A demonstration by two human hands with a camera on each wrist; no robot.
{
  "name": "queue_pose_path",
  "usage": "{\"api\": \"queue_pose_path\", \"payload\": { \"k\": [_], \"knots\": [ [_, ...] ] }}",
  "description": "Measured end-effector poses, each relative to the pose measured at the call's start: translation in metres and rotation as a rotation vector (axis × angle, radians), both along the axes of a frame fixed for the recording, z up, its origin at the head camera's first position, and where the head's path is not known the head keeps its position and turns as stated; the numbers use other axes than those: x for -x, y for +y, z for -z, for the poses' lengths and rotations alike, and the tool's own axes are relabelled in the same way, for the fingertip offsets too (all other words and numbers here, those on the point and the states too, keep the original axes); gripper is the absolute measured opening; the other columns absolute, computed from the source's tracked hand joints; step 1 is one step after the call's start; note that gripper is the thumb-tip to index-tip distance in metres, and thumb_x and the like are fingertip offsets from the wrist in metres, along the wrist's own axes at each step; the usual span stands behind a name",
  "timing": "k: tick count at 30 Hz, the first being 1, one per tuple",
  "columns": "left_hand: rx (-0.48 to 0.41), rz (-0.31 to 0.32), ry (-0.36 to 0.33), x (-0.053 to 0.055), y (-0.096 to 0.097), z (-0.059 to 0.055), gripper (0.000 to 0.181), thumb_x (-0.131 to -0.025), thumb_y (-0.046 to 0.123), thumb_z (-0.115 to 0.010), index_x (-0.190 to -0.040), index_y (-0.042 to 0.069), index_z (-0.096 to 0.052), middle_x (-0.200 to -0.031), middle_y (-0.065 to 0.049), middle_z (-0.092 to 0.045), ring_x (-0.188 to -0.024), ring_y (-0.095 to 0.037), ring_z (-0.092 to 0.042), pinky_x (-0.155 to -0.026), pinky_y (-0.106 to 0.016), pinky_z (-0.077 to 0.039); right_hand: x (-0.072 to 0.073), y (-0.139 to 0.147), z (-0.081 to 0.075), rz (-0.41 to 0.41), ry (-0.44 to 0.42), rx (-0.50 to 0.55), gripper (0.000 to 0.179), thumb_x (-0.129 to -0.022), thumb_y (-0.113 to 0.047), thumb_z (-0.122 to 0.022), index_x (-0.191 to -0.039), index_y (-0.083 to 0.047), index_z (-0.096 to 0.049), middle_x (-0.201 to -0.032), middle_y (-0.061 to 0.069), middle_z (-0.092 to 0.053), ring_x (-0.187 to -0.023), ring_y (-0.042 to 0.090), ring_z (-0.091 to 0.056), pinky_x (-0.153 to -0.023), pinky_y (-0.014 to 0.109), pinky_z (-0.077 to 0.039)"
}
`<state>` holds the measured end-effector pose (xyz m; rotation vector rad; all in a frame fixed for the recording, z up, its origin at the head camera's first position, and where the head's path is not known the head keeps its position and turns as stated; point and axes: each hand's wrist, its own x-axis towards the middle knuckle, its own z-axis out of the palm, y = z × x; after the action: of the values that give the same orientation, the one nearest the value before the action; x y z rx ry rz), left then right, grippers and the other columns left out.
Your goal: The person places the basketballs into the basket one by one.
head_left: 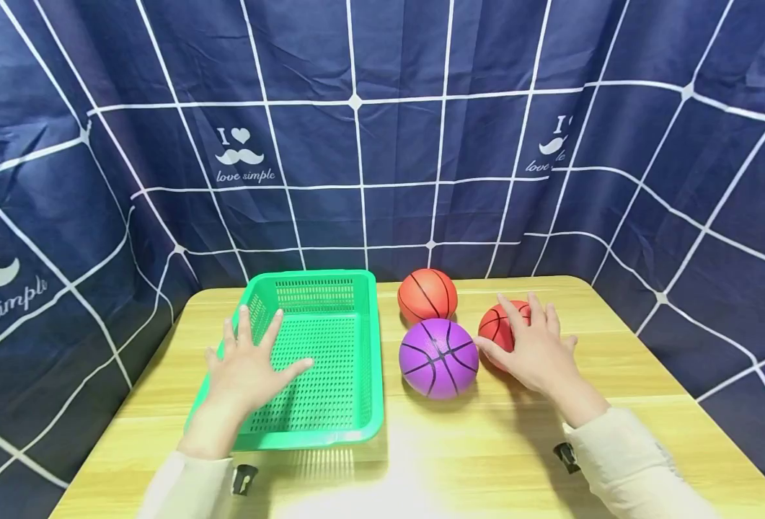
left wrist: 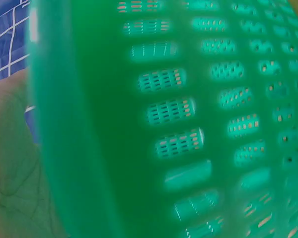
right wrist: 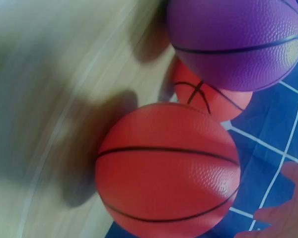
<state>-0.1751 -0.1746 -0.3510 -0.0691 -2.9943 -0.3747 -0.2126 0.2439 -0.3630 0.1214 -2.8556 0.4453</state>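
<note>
My left hand (head_left: 246,375) is spread over the left side of a green plastic basket (head_left: 370,360), its fingers straight and holding nothing. In the left wrist view the slotted basket wall (left wrist: 104,148) fills most of the picture, with the palm (left wrist: 15,163) at its edge. My right hand (head_left: 538,353) spreads its fingers over a red toy basketball (head_left: 497,328), partly covering it in the head view. A purple basketball (head_left: 439,359) sits just left of the right thumb. Behind it is an orange-red basketball (head_left: 427,294). The right wrist view shows the red ball (right wrist: 169,173) nearest, apart from the fingers (right wrist: 283,208).
Everything stands on a light wooden table (head_left: 460,461). A dark blue curtain (head_left: 395,144) with white grid lines surrounds its back and sides. Small black clips (head_left: 244,479) show near both sleeves.
</note>
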Motion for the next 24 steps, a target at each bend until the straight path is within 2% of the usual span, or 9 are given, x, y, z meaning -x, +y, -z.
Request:
{"api": "queue_pose_path", "payload": {
  "k": [8,19,24],
  "knots": [
    [-0.003,0.001,0.014,-0.004,-0.021,-0.007,0.104,-0.077,0.083,-0.039,-0.155,0.022,-0.01,-0.152,-0.031,0.008,-0.133,-0.058,0.0,-0.091,-0.079,-0.008,0.001,0.014,-0.002,0.0,0.012,-0.003,0.095,-0.078,-0.073,-0.056,-0.151,-0.02,-0.026,-0.148,0.032,-0.014,-0.129,0.055,-0.014,-0.079,0.081,-0.019],
    [-0.041,0.008,0.02,-0.005,-0.053,-0.011,0.102,-0.08,0.076,-0.049,-0.155,0.02,-0.009,-0.152,-0.033,0.003,-0.133,-0.057,-0.004,-0.093,-0.078,-0.009,0.006,0.034,-0.002,-0.043,0.03,0.0,0.097,-0.077,-0.069,-0.062,-0.152,-0.02,-0.024,-0.147,0.032,-0.017,-0.129,0.056,-0.016,-0.08,0.083,-0.02],
    [-0.039,0.014,0.041,-0.002,-0.066,-0.01,0.101,-0.08,0.071,-0.055,-0.154,0.016,-0.013,-0.15,-0.035,-0.009,-0.133,-0.054,-0.014,-0.088,-0.076,-0.021,0.009,0.045,-0.002,-0.074,0.044,0.003,0.098,-0.075,-0.065,-0.067,-0.151,-0.018,-0.026,-0.146,0.033,-0.02,-0.127,0.058,-0.019,-0.08,0.082,-0.022]
  ]
}}
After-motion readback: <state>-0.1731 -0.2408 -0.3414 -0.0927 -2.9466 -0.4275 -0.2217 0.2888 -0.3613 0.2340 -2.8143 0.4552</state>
